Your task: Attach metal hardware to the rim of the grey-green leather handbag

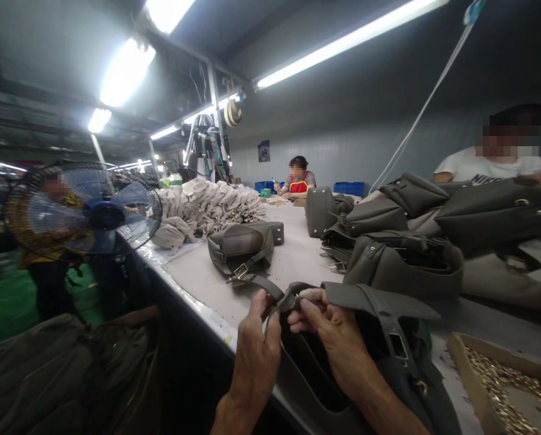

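A dark olive handbag (315,374) lies in front of me at the table's edge, its flap with a metal buckle raised toward the right. My left hand (257,338) grips the bag's strap (270,289) between thumb and fingers. Close beside it, my right hand (327,323) pinches the same strap end, and a small gold glint shows near its fingertips. Whatever tiny part lies between those fingers is too small to make out. Just beyond my hands stands another olive bag (243,248) with a gold buckle.
At right, a shallow box (476,377) holds many small gold metal pieces. Olive bags (401,260) are piled behind it. Beige cloth pieces (207,202) heap at the far left of the table (193,269). A fan (102,214) stands left; two people sit across the table.
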A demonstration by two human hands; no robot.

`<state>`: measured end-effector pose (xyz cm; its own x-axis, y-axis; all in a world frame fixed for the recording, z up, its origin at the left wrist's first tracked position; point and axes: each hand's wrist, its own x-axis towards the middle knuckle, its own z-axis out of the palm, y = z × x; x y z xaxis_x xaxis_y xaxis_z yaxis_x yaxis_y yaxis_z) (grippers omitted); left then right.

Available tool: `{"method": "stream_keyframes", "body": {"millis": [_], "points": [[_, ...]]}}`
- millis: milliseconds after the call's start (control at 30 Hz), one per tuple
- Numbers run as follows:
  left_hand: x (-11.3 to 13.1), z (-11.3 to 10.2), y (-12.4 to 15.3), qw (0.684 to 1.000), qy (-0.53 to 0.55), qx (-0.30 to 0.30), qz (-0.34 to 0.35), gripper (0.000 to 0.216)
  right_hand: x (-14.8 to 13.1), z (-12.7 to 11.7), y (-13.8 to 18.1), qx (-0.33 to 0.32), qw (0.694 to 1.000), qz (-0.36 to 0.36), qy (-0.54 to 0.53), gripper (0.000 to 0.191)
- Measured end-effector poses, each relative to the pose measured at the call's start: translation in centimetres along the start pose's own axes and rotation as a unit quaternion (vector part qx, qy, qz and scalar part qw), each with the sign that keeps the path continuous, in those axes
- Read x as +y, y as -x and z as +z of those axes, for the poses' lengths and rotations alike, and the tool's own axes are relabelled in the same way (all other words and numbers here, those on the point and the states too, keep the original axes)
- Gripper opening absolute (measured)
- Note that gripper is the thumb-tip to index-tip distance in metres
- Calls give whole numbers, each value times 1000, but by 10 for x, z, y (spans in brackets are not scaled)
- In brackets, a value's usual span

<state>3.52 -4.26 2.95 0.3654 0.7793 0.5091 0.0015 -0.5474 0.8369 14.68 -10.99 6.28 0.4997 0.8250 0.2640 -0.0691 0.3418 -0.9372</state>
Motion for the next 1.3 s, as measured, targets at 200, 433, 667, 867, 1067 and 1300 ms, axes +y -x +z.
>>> {"method": "stream_keyframes", "body": {"millis": [200,433,667,867,1067,1300], "points": [[-4,7,-13,992,110,-62,6,29,-5,-5,-13,-16,1000,-27,-4,37],[-17,9,-28,993,62,-68,72,22,7,-17,-21,0,996,-83,20,29],[-33,-2,-42,977,15,-127,172,34,8,-24,-19,4,997,-54,53,33],[-32,-1,-50,981,-5,-100,168,25,14,-25,-38,-10,999,-12,32,36],[-23,-2,-54,993,-10,-22,115,18,24,-23,-39,-29,996,-53,72,26],[-26,-14,-51,997,66,-26,-8,32,36,7,-19,-65,988,-93,106,10]]}}
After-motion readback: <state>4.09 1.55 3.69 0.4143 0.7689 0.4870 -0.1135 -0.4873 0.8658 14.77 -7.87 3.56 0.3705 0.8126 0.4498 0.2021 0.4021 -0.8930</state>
